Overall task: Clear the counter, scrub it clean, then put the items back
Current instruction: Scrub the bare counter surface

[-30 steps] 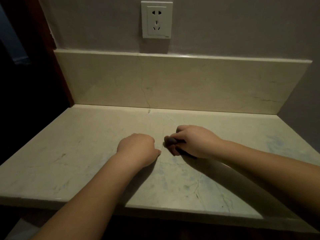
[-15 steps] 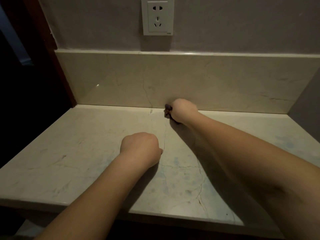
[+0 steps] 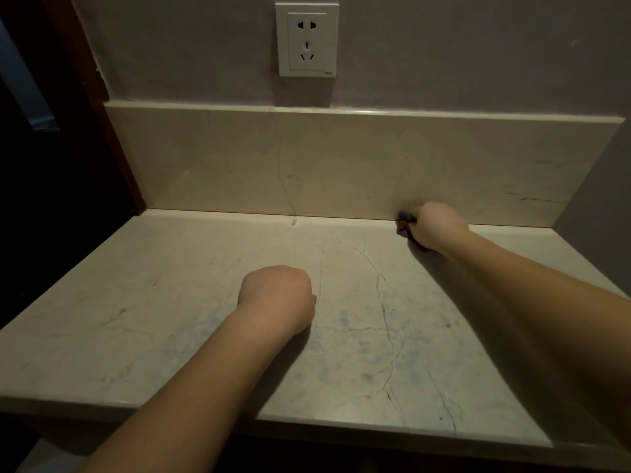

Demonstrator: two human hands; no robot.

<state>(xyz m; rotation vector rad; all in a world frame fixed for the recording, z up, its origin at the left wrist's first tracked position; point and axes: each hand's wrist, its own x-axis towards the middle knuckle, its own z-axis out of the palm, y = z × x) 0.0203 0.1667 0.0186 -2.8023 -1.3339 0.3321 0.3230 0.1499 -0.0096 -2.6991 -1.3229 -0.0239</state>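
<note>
Pale veined stone desk (image 3: 170,336) seen from above, small dark scrubber (image 3: 405,222) gripped in curled fingers of right hand (image 3: 432,227) at the backsplash (image 3: 341,165) corner, left hand (image 3: 276,298) rested on desk as a fist, fingers curled under, wall socket (image 3: 306,39) above.

Left hand (image 3: 278,298) is balled into a fist, held close in; right hand (image 3: 432,227) is stretched far forward, fingers curled tight.

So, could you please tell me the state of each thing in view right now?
Right hand: curled round a small dark scrubber, at the counter's back edge.
Left hand: fisted, resting on the counter, apparently empty.
Counter: bare, cracked, faint bluish blotches.
Wall socket: nothing plugged in.
</note>
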